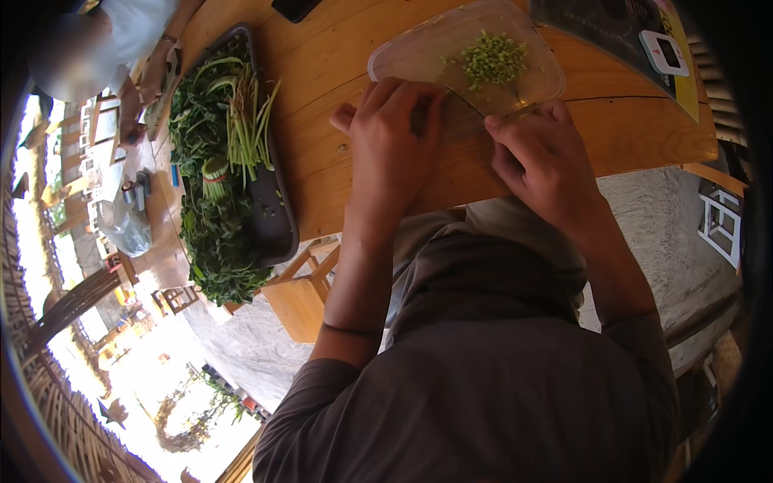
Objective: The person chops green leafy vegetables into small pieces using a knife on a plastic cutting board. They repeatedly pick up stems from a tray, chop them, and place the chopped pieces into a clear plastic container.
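Note:
My right hand (543,157) is closed round the handle of a knife (467,103). Its thin blade points left toward the fingers of my left hand (394,133). That left hand is bent at the wrist with its fingers curled and closed at the near edge of a translucent plastic tray or lid (419,50); anything inside the fingers is hidden. On the plastic, beyond the blade, lies a loose heap of chopped green stems (493,60). Both hands are above the wooden table (318,137), close to its near edge.
To the left, a dark tray (274,209) holds leafy greens (213,249) and a bundle of stems (250,133). A small white device with a display (665,53) sits at the far right. Another person's arm (153,76) is at the far left, near a plastic bag (129,229).

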`<action>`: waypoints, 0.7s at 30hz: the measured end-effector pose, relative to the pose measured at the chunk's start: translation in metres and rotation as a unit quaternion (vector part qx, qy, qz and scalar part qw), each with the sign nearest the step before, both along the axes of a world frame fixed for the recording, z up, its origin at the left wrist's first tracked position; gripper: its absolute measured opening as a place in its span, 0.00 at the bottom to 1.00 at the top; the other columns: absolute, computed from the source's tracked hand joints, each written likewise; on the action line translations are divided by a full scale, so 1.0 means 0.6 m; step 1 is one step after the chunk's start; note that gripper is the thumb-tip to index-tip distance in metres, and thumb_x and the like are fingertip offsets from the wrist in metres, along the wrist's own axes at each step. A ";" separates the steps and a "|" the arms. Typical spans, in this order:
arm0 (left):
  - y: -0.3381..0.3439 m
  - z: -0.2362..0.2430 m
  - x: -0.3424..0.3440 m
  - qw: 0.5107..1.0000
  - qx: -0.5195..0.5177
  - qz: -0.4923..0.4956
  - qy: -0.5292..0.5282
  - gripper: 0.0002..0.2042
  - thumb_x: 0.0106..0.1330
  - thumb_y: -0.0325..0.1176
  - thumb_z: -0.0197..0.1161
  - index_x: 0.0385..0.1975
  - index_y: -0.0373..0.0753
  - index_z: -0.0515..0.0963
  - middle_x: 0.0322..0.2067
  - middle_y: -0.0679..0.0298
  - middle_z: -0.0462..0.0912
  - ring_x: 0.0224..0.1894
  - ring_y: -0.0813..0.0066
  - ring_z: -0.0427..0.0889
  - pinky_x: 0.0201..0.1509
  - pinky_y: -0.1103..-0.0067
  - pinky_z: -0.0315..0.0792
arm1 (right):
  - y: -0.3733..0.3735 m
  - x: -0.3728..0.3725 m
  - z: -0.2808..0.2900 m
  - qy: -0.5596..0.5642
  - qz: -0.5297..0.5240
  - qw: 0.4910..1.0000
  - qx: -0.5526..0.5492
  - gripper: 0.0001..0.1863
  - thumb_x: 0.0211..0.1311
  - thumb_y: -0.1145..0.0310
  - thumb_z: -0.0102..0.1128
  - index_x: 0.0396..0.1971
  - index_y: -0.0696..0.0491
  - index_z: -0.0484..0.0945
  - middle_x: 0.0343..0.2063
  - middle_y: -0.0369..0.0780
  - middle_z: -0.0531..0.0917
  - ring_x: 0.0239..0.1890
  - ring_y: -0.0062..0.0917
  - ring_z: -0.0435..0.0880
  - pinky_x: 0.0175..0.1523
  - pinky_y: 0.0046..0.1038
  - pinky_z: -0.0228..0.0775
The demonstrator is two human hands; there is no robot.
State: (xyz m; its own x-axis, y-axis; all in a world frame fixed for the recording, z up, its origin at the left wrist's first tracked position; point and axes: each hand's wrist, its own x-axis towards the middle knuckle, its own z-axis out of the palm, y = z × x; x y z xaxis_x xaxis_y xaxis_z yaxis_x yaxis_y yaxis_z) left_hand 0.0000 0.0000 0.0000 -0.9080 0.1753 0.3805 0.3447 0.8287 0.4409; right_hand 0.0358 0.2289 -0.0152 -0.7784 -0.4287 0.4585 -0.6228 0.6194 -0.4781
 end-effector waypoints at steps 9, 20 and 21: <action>0.000 0.002 -0.001 1.000 -0.002 -0.006 0.009 0.03 0.67 0.33 0.78 0.36 0.48 0.90 0.34 0.72 0.90 0.33 0.73 0.86 0.49 0.69 0.62 | -0.016 -0.010 0.008 0.012 -0.024 0.999 0.020 0.20 0.63 0.73 0.77 0.55 0.52 0.84 0.31 0.34 0.88 0.38 0.28 0.87 0.58 0.38 0.69; -0.004 0.001 0.000 1.000 0.010 0.007 -0.009 0.02 0.67 0.33 0.78 0.36 0.48 0.91 0.31 0.72 0.87 0.33 0.75 0.85 0.51 0.70 0.64 | -0.010 -0.005 0.002 0.032 -0.007 0.999 -0.023 0.20 0.63 0.75 0.76 0.54 0.52 0.83 0.28 0.30 0.84 0.34 0.24 0.85 0.55 0.35 0.70; -0.004 0.001 0.000 1.000 0.006 0.007 -0.008 0.02 0.67 0.33 0.78 0.36 0.49 0.91 0.31 0.72 0.87 0.33 0.75 0.84 0.51 0.70 0.63 | -0.009 -0.005 0.003 0.030 -0.004 0.999 -0.018 0.20 0.63 0.75 0.77 0.55 0.52 0.83 0.28 0.30 0.84 0.34 0.24 0.85 0.54 0.35 0.70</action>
